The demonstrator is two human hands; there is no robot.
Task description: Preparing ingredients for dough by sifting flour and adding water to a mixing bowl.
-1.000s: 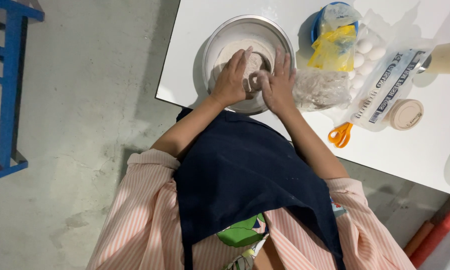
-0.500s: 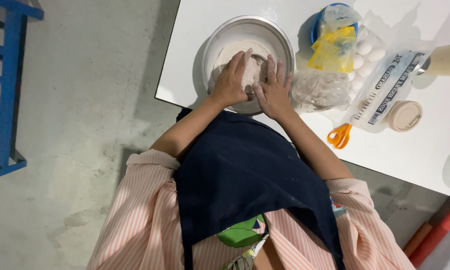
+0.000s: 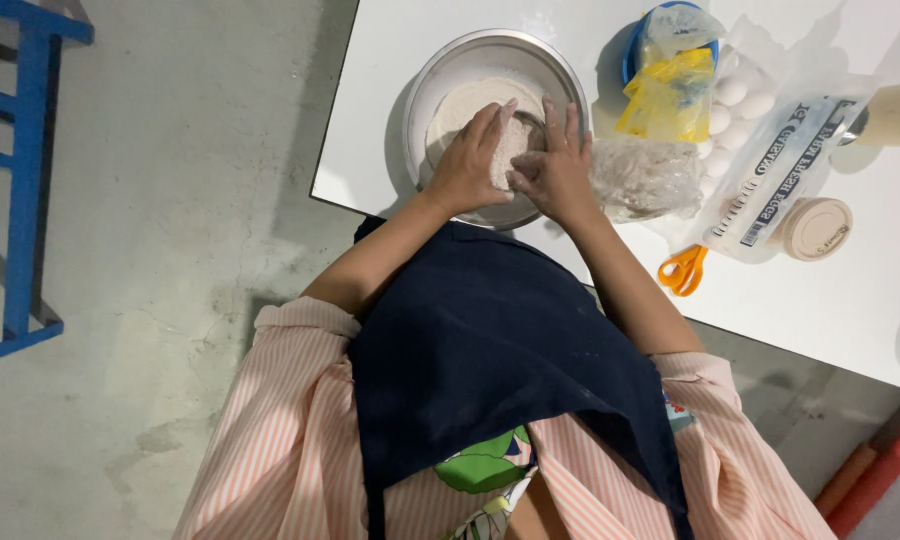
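In the upper middle of the frame a round, shiny metal mixing bowl (image 3: 497, 62) is seen on a white table (image 3: 850, 310), and both hands are set inside it. The left hand (image 3: 470, 160) is laid with fingers together and slightly curled over a pale, floury lump of dough (image 3: 515, 150), and the right hand (image 3: 555, 165) is pressed against the same lump from the other side with fingers spread, so the lump is cupped between them rather than gripped in a fist. Loose white flour (image 3: 465, 100) is still visible in the far part of the bowl, so the mixing is judged to be only partly done: a mass has been gathered, but dry flour is left to be worked in. To the right of the bowl a crumpled clear plastic bag (image 3: 645, 175), a yellow bag (image 3: 670, 95), white eggs (image 3: 735, 95), orange-handled scissors (image 3: 682, 270) and a round beige lid (image 3: 815, 228) are laid out.
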